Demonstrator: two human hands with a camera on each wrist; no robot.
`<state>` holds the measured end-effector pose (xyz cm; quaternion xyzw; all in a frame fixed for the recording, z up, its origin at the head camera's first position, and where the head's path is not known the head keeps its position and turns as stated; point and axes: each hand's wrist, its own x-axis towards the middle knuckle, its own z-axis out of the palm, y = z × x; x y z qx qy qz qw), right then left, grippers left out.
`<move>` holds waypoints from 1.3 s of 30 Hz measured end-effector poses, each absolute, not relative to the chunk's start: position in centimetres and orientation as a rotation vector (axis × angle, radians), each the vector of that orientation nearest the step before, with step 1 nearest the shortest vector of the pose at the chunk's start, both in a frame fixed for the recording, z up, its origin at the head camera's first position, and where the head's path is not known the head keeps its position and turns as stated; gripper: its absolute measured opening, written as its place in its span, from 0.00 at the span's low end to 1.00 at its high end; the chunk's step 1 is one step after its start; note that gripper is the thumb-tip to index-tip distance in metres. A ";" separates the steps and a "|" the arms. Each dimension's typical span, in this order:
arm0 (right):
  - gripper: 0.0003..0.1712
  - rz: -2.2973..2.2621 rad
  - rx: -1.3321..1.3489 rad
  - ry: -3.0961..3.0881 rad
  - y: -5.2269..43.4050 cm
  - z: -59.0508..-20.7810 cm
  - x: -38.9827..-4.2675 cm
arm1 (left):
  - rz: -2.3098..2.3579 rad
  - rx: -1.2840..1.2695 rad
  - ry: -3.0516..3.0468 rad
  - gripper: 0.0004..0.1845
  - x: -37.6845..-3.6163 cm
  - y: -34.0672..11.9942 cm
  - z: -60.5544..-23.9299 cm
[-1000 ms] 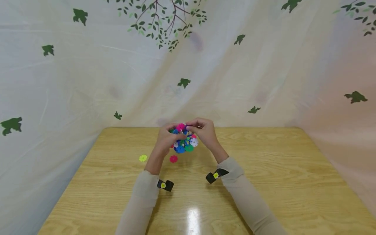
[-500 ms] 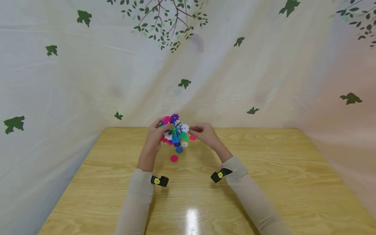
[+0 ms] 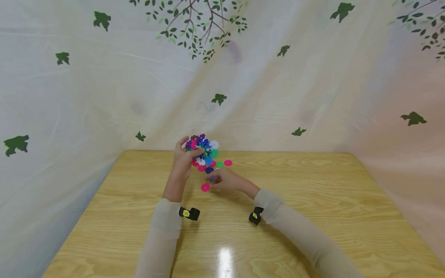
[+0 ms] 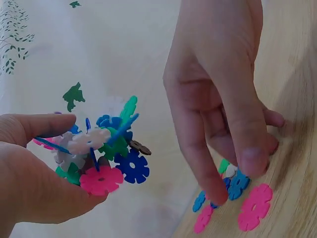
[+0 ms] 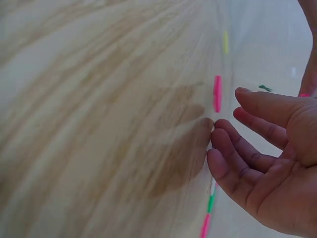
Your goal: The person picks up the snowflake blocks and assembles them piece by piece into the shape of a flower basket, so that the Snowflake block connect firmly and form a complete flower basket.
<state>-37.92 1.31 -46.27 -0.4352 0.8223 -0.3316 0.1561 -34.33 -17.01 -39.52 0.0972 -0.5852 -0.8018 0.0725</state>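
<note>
Head view, left hand: the left hand (image 3: 183, 162) is raised above the light wooden table (image 3: 313, 200), thumb and fingers closed round a many-coloured cluster of interlocked plastic snowflake discs (image 3: 203, 152) (purple, white, blue, green and pink).
Head view, right hand: the right hand (image 3: 222, 180) is low at the tabletop, just below the cluster, fingers pointing toward a loose pink plastic snowflake disc (image 3: 205, 187) that lies at its fingertips; contact cannot be told here.
Head view, beyond the right hand: a second pink disc (image 3: 228, 163) lies flat on the table.
Left wrist view: thumb and fingers of the left hand (image 4: 34, 183) pinch the cluster (image 4: 101, 153); the right hand (image 4: 223, 99) reaches down beside it, fingertips close over small blue and green discs (image 4: 233, 181), with a pink disc (image 4: 254, 207) just beside them.
Right wrist view: the right hand (image 5: 267, 158) has relaxed, nearly straight fingers (holding nothing), tips at the table surface; pink and green discs show edge-on near them.
</note>
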 end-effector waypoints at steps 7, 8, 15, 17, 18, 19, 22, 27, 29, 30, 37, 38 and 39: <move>0.15 -0.740 -1.338 2.451 0.2 -46.5 -37.4 | -2.382 0.239 -1.830 0.36 -34.4 -16.6 -39.8; 0.14 -0.739 -1.336 2.451 0.2 -46.5 -37.3 | -2.375 0.232 -1.845 0.33 -34.3 -16.6 -39.9; 0.12 -0.896 -1.245 2.363 1.7 -46.6 -37.5 | -2.344 0.248 -1.900 0.26 -34.2 -16.3 -40.1; 0.12 -0.960 -1.197 2.328 2.6 -46.7 -37.8 | -2.361 0.254 -1.892 0.23 -34.3 -16.2 -40.1; 0.11 -0.982 -1.170 2.317 3.0 -46.7 -38.0 | -2.378 0.253 -1.884 0.21 -34.4 -16.2 -40.1; 0.10 -0.998 -1.143 2.315 3.4 -46.7 -38.2 | -2.394 0.248 -1.875 0.19 -34.4 -16.2 -40.1; 0.08 -1.076 -1.058 2.275 4.7 -46.6 -38.9 | -2.449 0.233 -1.834 0.13 -34.5 -16.0 -40.1; 0.09 -1.237 -0.907 2.279 6.8 -45.4 -40.0 | -2.519 0.186 -1.817 0.09 -34.5 -15.8 -40.3; 0.10 -1.331 -0.858 2.304 7.5 -44.5 -40.4 | -2.532 0.167 -1.836 0.08 -34.5 -15.7 -40.4; 0.10 -1.380 -0.840 2.332 7.7 -43.9 -40.5 | -2.540 0.159 -1.844 0.08 -34.5 -15.7 -40.5; 0.10 -1.849 -0.845 2.419 8.1 -39.8 -40.2 | -2.555 0.090 -1.904 0.10 -34.6 -15.3 -40.9; 0.10 -1.901 -0.868 2.417 8.0 -39.4 -40.0 | -2.551 0.084 -1.909 0.08 -34.6 -15.2 -41.0; 0.11 -1.940 -0.891 2.414 7.9 -39.1 -39.9 | -2.544 0.076 -1.919 0.07 -34.6 -15.2 -41.1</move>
